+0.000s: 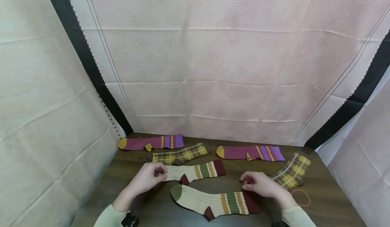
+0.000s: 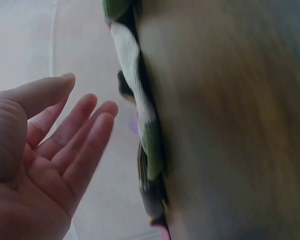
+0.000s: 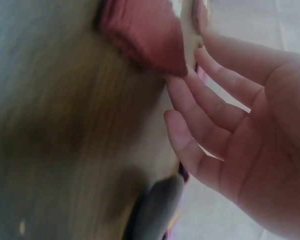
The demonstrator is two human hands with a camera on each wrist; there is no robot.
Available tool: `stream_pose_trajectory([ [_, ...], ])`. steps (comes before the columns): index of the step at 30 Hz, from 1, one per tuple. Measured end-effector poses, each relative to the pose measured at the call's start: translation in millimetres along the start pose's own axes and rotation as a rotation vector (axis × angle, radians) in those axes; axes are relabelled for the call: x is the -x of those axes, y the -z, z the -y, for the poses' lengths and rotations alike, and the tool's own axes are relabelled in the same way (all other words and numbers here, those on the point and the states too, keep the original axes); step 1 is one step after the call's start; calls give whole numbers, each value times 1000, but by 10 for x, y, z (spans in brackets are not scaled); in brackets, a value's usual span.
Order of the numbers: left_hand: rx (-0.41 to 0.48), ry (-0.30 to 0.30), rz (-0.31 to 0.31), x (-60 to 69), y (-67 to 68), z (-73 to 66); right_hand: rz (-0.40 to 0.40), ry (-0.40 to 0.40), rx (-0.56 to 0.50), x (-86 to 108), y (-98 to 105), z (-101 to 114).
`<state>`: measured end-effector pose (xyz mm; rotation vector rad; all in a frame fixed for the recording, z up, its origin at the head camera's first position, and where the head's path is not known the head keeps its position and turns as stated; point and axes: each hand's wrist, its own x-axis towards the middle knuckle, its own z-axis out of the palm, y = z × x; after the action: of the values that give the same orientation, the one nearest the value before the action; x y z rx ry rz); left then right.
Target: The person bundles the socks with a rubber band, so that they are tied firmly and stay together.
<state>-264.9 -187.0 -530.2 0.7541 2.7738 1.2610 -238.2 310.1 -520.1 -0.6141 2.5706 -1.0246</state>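
Two cream socks with maroon cuffs, maroon heels and green and tan stripes lie flat, one near the table's front (image 1: pixel 199 200) and one behind it (image 1: pixel 198 171). Over the toe end of the rear one hovers my left hand (image 1: pixel 149 178), which hides that toe. The left wrist view shows this hand (image 2: pixel 55 155) with loosely bent fingers and nothing between them. My right hand (image 1: pixel 259 184) is just above the front sock's maroon cuff. In the right wrist view its relaxed fingers (image 3: pixel 195 150) hold nothing; whether a fingertip touches the maroon cuff (image 3: pixel 145 35) I cannot tell.
Behind lie two purple socks with yellow toes, left (image 1: pixel 137 143) and right (image 1: pixel 236 151), and two yellow plaid socks, left (image 1: pixel 189 153) and right (image 1: pixel 294 171). A thin pinkish loop (image 1: pixel 309 200) lies beside the right forearm. Pale cloth walls (image 1: pixel 213 101) surround the brown table (image 1: pixel 152 213).
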Motion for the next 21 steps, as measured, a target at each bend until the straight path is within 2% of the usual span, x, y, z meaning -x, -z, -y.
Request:
stream_pose_trajectory([
  [6,-33,69,-82,46,150,109,-33,6,-5,-193,-74,66],
  [12,-10,178,-136,95,268,225,-65,-16,-40,-372,-127,90],
  [18,2,312,-134,124,279,383,-83,-13,-66,-568,-185,159],
  [21,32,352,-128,98,268,451,-91,-6,-65,-667,-219,189],
])
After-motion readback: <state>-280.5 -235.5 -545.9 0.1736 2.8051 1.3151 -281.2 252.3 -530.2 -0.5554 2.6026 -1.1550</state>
